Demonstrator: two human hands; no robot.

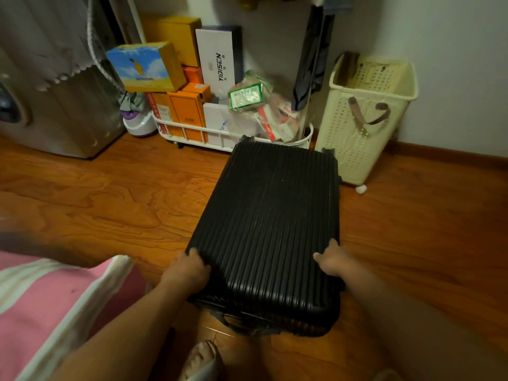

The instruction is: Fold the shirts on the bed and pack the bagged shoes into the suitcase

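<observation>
wooden floor (110,204) holds the closed black suitcase (272,224) near the laundry basket (368,116), left hand (189,270) and right hand (334,261) gripping its near corners, likely positioning it; opening comes next.

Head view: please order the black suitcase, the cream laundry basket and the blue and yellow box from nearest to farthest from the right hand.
1. Black suitcase, under the right hand, which holds its edge.
2. Cream laundry basket, beyond, by the wall.
3. Blue and yellow box, far left, on the stack.
</observation>
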